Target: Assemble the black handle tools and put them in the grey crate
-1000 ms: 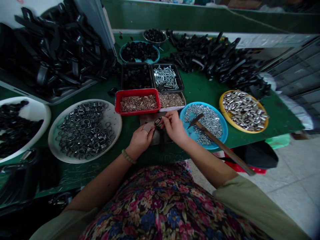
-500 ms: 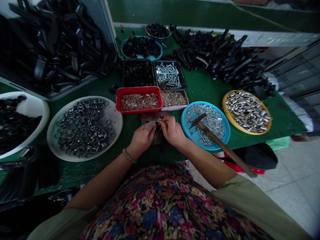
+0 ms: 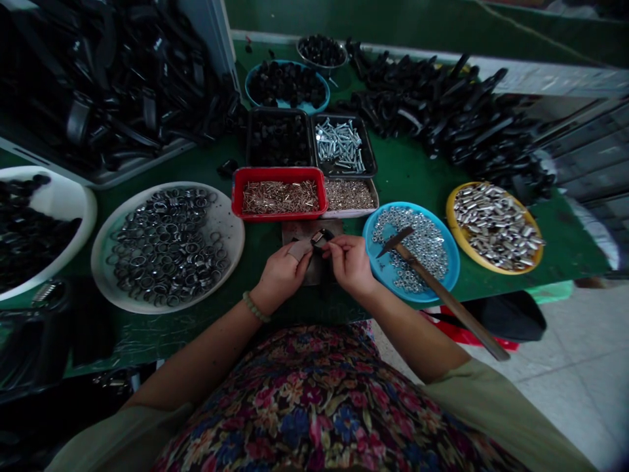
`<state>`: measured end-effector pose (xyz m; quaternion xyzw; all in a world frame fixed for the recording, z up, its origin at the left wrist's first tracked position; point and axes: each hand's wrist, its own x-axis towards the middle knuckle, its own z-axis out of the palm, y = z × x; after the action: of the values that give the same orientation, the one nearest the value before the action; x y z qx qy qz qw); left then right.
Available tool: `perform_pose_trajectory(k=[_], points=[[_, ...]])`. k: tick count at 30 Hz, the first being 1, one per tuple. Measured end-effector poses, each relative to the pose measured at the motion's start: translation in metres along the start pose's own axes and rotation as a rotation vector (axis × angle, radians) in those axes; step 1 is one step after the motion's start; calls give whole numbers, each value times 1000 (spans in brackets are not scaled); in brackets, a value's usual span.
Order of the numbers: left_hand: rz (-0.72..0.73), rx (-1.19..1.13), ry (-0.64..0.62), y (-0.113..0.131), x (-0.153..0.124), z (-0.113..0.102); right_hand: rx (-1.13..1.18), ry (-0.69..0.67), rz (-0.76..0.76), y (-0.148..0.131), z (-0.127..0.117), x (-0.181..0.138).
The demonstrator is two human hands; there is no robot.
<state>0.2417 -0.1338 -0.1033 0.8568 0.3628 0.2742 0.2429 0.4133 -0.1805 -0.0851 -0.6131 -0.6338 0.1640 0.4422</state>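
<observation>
Black-and-silver part (image 3: 320,238): I have it pinched between my two hands, just over the metal plate (image 3: 304,232) near the middle of the bench's (image 3: 407,172) front edge. Pale marks on the black levers (image 3: 150,108) in the grey crate (image 3: 105,178), at the bench's far left corner, might be lettering, but they are too small for me to read. My left hand (image 3: 284,275) has thumb and forefinger closed on the part's left end, the wrist, with its beaded bracelet (image 3: 255,307), angled in from the front edge. My right hand (image 3: 351,265) grips the other end with thumb and forefinger, the remaining fingers curled under. Both forearms slant inward over that edge. Right of my hands, a hammer (image 3: 437,285) lies across the blue plate (image 3: 381,278), its handle sticking out past the front edge.
</observation>
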Motion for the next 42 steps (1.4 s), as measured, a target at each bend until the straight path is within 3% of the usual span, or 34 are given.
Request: perform_pose_trajectory(k=[7, 15, 23, 28, 30, 34, 37, 42], points=[[11, 21, -7, 1, 1, -1, -44, -6, 62, -8, 3, 8], [8, 61, 21, 4, 1, -1, -23, -161, 119, -24, -1, 47], [1, 63, 21, 5, 2, 0, 119, -217, 204, -7, 9, 69], [-2, 69, 12, 6, 3, -2, 234, -473, 457, -6, 12, 65], [-6, 65, 8, 6, 3, -1, 254, -394, 452, -11, 2, 59], [-14, 53, -2, 4, 3, 0, 308, -149, 195, -20, -21, 41], [-13, 50, 3, 4, 4, 0, 227, -154, 85, -18, -23, 25], [-2, 37, 7, 4, 3, 0, 140, -126, 65, -7, -10, 8]])
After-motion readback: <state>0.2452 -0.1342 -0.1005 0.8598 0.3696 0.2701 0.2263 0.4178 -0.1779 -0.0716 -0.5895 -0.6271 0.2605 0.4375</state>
